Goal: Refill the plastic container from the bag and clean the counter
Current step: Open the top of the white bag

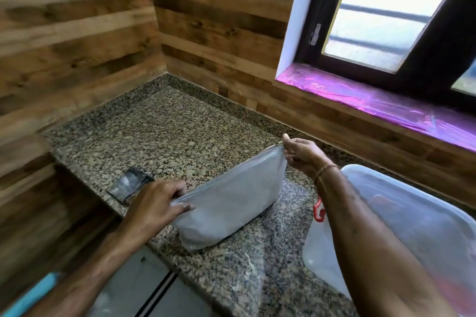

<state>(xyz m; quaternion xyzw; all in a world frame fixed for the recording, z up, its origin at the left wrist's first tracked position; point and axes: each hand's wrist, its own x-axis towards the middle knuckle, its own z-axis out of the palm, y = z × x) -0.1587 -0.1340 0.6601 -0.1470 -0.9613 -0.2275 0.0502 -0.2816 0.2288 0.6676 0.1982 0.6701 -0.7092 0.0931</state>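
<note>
Watching the head cam here. The bag (pixel 231 201) stands on the granite tabletop (pixel 167 136) just left of the plastic container (pixel 417 213), belly down and top seam stretched tight between 2 hands. Left hand (pixel 157 203) has its grip pinching the seam end farthest from the container, thumb over the top and fingers curled. Right hand (pixel 301 154) pinches the raised corner nearest the container between thumb and fingertips. The bag looks closed to me, and nothing looks poured yet, so I'd call this the opening step, very early on.

How I'd do it well: keep the belly planted on the tabletop so the weight isn't hanging off the seam. Pull the 2 ends apart evenly, not in 1 yank, or the powdery-looking stuff jumps out and makes more to wipe up. Open only the corner by the container, so there's a narrow spout.

I can't tell whether the container's lid is on, so check that first. A flat bag with red print (pixel 316 239) lies against the container's left edge, and a dark pouch (pixel 128 185) sits well left of it, past the bag.
</note>
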